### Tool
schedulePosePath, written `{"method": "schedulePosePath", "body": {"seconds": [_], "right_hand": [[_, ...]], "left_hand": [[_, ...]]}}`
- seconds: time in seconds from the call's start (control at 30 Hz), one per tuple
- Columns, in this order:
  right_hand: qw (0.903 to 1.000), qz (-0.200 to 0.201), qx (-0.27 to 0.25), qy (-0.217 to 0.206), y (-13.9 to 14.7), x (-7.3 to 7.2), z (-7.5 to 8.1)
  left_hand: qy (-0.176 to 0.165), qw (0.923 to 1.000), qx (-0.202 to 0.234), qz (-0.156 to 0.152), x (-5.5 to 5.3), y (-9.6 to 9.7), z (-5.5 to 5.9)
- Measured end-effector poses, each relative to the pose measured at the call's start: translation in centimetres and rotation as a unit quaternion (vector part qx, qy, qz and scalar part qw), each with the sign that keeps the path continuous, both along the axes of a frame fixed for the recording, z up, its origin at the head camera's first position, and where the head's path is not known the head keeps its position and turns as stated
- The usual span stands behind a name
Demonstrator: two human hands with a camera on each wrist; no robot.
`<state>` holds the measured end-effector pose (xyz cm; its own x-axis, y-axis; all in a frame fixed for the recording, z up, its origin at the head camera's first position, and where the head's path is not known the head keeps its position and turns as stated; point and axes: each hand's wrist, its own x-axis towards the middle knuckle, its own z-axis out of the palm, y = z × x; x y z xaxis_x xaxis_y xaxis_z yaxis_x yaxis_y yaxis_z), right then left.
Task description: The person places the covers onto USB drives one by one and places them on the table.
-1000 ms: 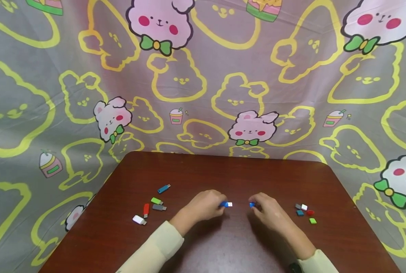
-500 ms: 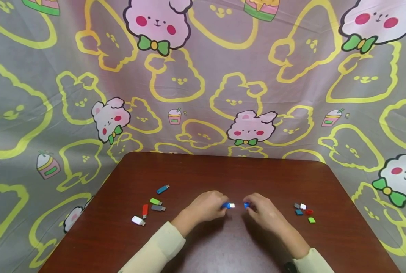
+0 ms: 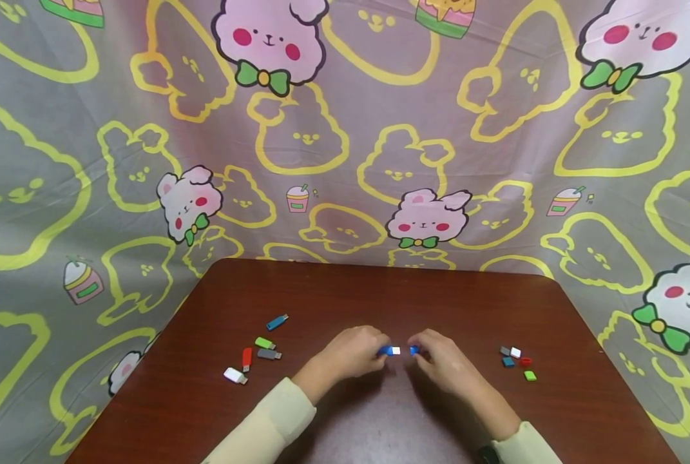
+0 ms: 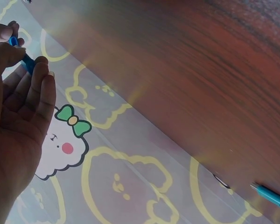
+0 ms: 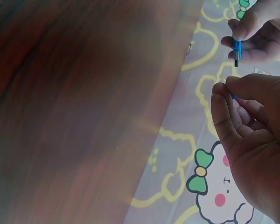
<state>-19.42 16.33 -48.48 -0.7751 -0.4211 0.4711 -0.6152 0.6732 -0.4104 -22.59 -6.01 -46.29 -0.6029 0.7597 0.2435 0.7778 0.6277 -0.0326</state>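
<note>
Over the middle of the table, my left hand (image 3: 353,351) pinches a blue USB flash drive (image 3: 387,350), its plug bare and pointing right. Facing it, my right hand (image 3: 446,361) pinches a small blue cap (image 3: 414,350) between thumb and fingertips. A narrow gap separates plug and cap. In the right wrist view the drive (image 5: 237,50) shows its metal plug, while the cap (image 5: 233,96) is mostly hidden by the fingers. From the left wrist view, thumb and fingers cover part of the drive's blue body (image 4: 28,63).
On the left lie several uncapped flash drives: blue (image 3: 277,322), green (image 3: 265,343), grey (image 3: 269,354), red (image 3: 247,359) and white (image 3: 235,375). To the right are loose caps, among them white (image 3: 515,352), red (image 3: 526,362) and green (image 3: 530,376). A patterned cloth (image 3: 345,129) hangs behind the table.
My right hand has moved left with the cap, and my left hand slightly right with the drive. The gap between cap and plug has narrowed.
</note>
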Motion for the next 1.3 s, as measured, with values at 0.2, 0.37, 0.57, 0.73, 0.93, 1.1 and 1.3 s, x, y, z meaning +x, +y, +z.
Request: {"method": "schedulePosePath", "body": {"seconds": [0.2,0.37,0.57,0.73,0.93,1.1,1.3], "right_hand": [[1.0,0.001,-0.002,0.008,-0.33,-0.09,-0.24],[1.0,-0.001,-0.003,0.004,-0.48,-0.12,-0.33],[1.0,0.0,-0.003,0.006,-0.64,-0.08,-0.46],[0.9999,0.009,-0.007,0.011,-0.76,-0.05,-0.53],[0.9998,0.018,-0.012,0.0,-0.87,0.03,-0.48],[0.9997,0.019,-0.012,-0.004,-0.91,0.07,-0.43],[0.9997,0.019,-0.009,-0.012,-1.0,0.12,-0.32]], "left_hand": [[0.004,1.0,0.004,-0.006,0.13,0.17,0.07],[-0.009,1.0,-0.003,-0.001,0.14,0.33,0.08],[-0.01,0.9999,-0.006,0.002,0.14,0.43,0.04],[-0.01,0.9999,-0.002,-0.003,0.21,0.5,0.02],[-0.005,1.0,-0.004,-0.007,0.27,0.48,0.05],[-0.002,1.0,-0.009,-0.004,0.3,0.5,0.04],[0.0,0.9999,-0.008,-0.006,0.31,0.57,0.0]]}}
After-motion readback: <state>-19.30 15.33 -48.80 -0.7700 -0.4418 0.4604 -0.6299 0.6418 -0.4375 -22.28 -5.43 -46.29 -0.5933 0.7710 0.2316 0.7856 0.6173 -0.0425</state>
